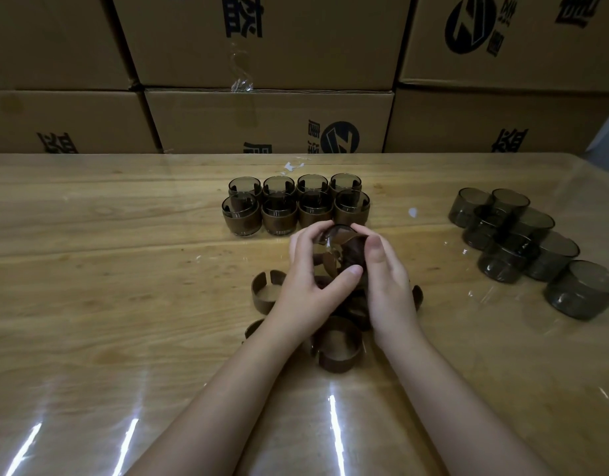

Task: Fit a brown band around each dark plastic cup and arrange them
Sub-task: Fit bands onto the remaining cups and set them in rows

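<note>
- Dark plastic cup (pixel 337 235), one: smoky, translucent, round-walled; held up over the table between both hands, just in front of the banded cups.
- Brown band (pixel 352 254), one: matte, leather-like strip, curved partway round the held cup's wall; how far it is seated cannot be told.
- Left hand (pixel 306 269): fingers and thumb curled round the cup's left side, clamped on it.
- Right hand (pixel 385 280): fingers curled over the cup's far rim, thumb pressed to the band.
- Banded cups (pixel 279 206), eight: set upright in two rows of four, touching.
- Bare cups (pixel 523 235), seven counted: smoky cylinders, clustered at the right, well apart from the rows.
- Loose bands (pixel 340 348), four told apart: open C-shaped rings, heaped under the wrists; others are hidden.
- Table (pixel 107 269): pale grained wood under a glossy clear film.
- Cardboard boxes (pixel 261 115): brown, dark-printed, stacked behind.
</note>
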The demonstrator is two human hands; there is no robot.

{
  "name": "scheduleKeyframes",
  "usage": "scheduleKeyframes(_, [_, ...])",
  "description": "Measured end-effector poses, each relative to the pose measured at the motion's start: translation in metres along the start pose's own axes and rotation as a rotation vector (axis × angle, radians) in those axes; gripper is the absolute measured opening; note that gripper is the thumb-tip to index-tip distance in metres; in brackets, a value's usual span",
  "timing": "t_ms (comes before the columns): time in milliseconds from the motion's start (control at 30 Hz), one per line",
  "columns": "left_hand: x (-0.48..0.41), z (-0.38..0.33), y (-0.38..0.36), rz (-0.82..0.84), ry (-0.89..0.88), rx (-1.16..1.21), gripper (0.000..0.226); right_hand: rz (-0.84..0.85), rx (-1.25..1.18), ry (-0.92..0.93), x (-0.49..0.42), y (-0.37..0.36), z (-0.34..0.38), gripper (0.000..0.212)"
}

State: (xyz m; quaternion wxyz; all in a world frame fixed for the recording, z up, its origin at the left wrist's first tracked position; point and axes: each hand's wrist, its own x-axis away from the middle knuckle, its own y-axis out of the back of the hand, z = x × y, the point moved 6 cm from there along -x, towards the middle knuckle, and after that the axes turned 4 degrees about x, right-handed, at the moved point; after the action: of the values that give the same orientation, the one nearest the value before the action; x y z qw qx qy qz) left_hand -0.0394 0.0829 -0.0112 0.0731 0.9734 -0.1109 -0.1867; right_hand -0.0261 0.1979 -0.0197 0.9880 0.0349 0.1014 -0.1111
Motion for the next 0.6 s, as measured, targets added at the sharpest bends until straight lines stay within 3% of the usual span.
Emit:
scheduleKeyframes(167, [0.0023, -0.0049, -0.001, -0.012, -0.009, -0.018, 0.056, -0.049, -0.048, 0.003, -0.0002, 0.0018, -0.0009, 0.031])
scheduleKeyframes(600, [0.0033, -0.0081, -0.0029, -0.008, -0.063, -0.083, 0.058, -0.177, -0.186, -0.075, -0.0001, 0.0014, -0.0074, 0.031])
